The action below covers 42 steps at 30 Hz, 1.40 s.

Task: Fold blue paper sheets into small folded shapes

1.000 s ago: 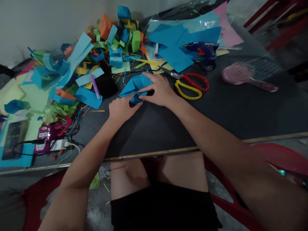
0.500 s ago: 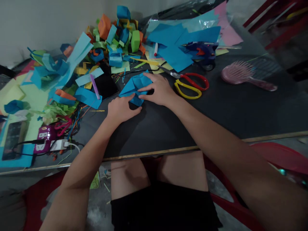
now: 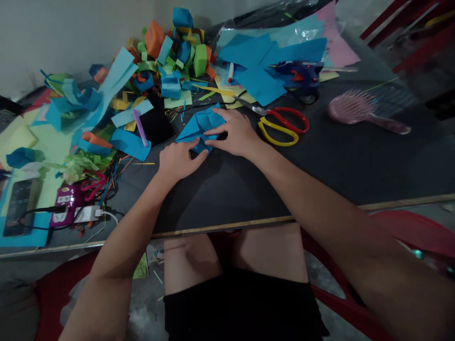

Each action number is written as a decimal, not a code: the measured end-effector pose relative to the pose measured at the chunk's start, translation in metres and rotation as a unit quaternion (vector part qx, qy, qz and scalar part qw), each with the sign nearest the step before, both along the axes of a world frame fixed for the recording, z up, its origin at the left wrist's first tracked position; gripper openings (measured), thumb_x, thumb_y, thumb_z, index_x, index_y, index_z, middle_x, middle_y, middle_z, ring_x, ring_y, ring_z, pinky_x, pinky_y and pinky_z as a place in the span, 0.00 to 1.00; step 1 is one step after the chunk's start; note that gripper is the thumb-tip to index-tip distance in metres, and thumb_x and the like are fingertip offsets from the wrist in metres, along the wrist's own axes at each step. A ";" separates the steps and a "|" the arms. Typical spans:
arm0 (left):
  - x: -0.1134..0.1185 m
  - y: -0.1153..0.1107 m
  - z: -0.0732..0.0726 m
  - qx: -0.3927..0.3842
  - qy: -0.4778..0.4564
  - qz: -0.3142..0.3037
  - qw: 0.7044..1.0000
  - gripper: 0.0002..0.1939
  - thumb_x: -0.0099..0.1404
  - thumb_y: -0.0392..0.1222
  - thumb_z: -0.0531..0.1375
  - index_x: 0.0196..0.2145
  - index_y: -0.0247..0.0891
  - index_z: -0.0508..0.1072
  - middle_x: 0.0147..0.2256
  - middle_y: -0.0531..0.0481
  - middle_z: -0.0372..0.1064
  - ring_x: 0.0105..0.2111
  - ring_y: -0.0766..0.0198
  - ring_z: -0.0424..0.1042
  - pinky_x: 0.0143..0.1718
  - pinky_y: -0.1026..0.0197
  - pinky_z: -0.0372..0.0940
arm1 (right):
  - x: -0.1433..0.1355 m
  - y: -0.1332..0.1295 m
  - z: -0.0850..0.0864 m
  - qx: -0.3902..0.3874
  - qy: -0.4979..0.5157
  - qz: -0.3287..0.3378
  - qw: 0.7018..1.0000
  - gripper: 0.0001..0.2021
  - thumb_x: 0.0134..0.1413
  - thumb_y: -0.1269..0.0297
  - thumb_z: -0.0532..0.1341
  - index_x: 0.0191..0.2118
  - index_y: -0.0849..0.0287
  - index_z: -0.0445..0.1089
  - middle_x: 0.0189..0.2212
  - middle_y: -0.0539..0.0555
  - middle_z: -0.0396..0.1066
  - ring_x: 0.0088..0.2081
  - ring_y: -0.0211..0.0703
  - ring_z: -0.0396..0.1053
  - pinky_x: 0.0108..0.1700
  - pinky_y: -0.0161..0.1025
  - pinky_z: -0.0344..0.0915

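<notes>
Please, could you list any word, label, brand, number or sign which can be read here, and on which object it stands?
No text can be read.
Purple plastic socket block: small gold mark near its top, too blurred to read.
Dark rectangular phone: nothing legible on it.
Folded blue paper: no writing visible.

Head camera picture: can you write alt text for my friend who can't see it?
A person's left hand and right hand touch a folded blue paper on a dark table. Red-and-yellow-handled scissors and a pink hairbrush lie to the right, and colorful paper shapes are heaped behind.
</notes>
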<state>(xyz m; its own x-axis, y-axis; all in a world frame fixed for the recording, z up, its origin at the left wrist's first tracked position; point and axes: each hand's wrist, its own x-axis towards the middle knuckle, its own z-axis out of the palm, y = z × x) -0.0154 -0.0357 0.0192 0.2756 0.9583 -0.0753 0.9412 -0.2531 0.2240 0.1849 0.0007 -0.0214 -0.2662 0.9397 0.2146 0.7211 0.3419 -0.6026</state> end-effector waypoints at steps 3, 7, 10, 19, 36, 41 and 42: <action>0.002 0.000 0.001 0.001 0.008 0.019 1.000 0.23 0.71 0.52 0.51 0.58 0.50 0.75 0.37 0.48 0.80 0.39 0.54 0.77 0.39 0.57 0.66 | 0.000 -0.001 0.001 -0.005 0.002 0.000 1.000 0.27 0.52 0.51 0.68 0.59 0.42 0.73 0.66 0.49 0.63 0.70 0.72 0.51 0.69 0.76 0.44; 0.003 0.001 -0.001 0.003 0.008 0.027 1.000 0.25 0.70 0.57 0.52 0.58 0.49 0.76 0.36 0.47 0.80 0.40 0.53 0.77 0.38 0.58 0.66 | -0.001 -0.002 0.002 -0.007 -0.007 -0.003 1.000 0.25 0.52 0.48 0.67 0.56 0.46 0.76 0.67 0.52 0.61 0.70 0.73 0.50 0.68 0.77 0.46; 0.003 0.001 -0.005 0.008 0.004 0.033 0.999 0.29 0.66 0.64 0.55 0.58 0.49 0.75 0.35 0.47 0.79 0.39 0.53 0.77 0.37 0.59 0.66 | -0.002 -0.003 0.004 -0.012 -0.021 -0.006 1.000 0.22 0.53 0.49 0.68 0.53 0.47 0.78 0.68 0.52 0.60 0.71 0.74 0.49 0.69 0.76 0.46; 0.003 0.000 -0.007 0.012 -0.009 0.028 0.999 0.30 0.64 0.65 0.58 0.58 0.49 0.75 0.34 0.46 0.79 0.38 0.52 0.77 0.37 0.57 0.67 | -0.001 -0.003 0.004 -0.007 -0.035 -0.002 0.999 0.19 0.54 0.48 0.67 0.49 0.48 0.81 0.68 0.51 0.60 0.70 0.73 0.49 0.68 0.75 0.48; 0.006 -0.002 -0.002 -0.004 -0.003 0.032 0.999 0.30 0.64 0.63 0.59 0.60 0.50 0.74 0.34 0.47 0.79 0.41 0.50 0.77 0.39 0.55 0.69 | 0.020 0.010 -0.008 -0.061 -0.095 -0.076 0.991 0.51 0.46 0.37 0.61 0.74 0.36 0.37 0.74 0.36 0.39 0.73 0.77 0.23 0.67 0.81 0.36; 0.006 -0.002 -0.001 -0.011 -0.001 0.030 0.999 0.31 0.65 0.63 0.59 0.60 0.49 0.73 0.35 0.46 0.79 0.41 0.50 0.77 0.39 0.54 0.69 | 0.033 0.018 -0.012 -0.052 -0.098 -0.115 0.987 0.50 0.49 0.36 0.60 0.74 0.44 0.43 0.75 0.50 0.37 0.73 0.77 0.28 0.69 0.77 0.38; 0.006 -0.002 -0.001 -0.012 0.000 0.030 0.999 0.31 0.65 0.64 0.59 0.60 0.49 0.73 0.35 0.46 0.79 0.41 0.50 0.77 0.39 0.54 0.69 | 0.034 0.018 -0.011 -0.054 -0.099 -0.126 0.986 0.48 0.50 0.36 0.60 0.74 0.45 0.45 0.75 0.52 0.38 0.73 0.77 0.29 0.69 0.76 0.39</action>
